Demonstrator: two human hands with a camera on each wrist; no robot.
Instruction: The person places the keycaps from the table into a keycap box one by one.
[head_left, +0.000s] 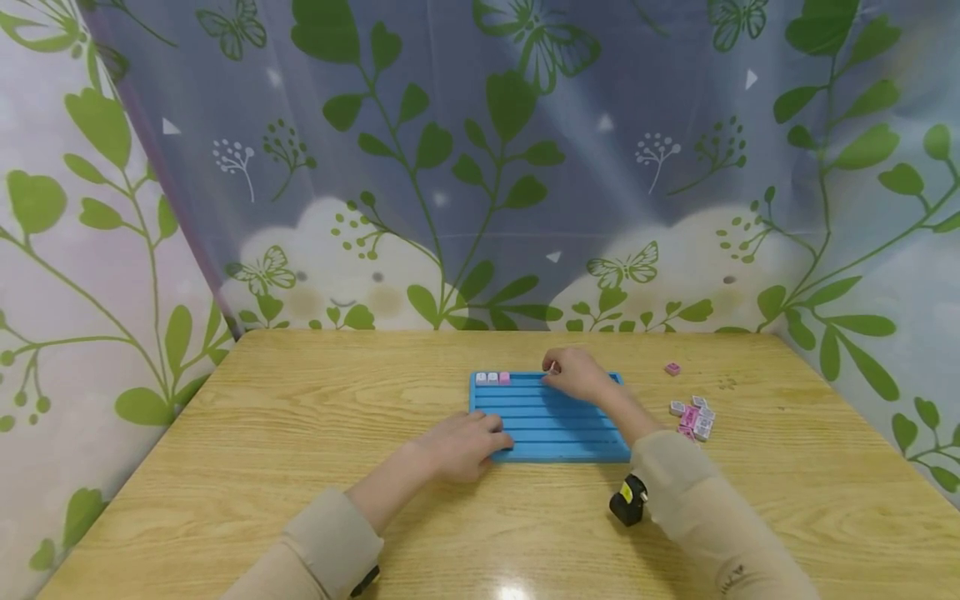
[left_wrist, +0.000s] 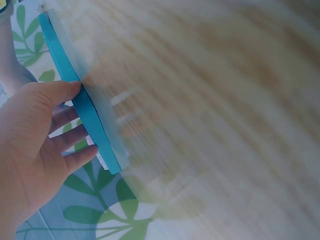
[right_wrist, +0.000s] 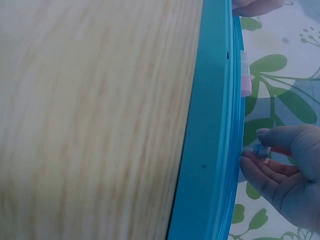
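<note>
my right hand (head_left: 579, 375) pinches one small tile (right_wrist: 261, 150) near the blue tray's far edge (head_left: 534, 374); my left hand (head_left: 459, 447) grips its near left corner.

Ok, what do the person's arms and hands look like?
The left hand and right hand are bare. The left sleeve and right sleeve are beige, the right bearing a small dark marking. Black wrist cameras show at both cuffs, one yellow-labelled.

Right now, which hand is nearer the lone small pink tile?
Right. Your right hand, pinching another tile over the blue ridged plastic tray, is left of the pink tile; your left hand is farther left, at the tray's near-left corner.
</note>
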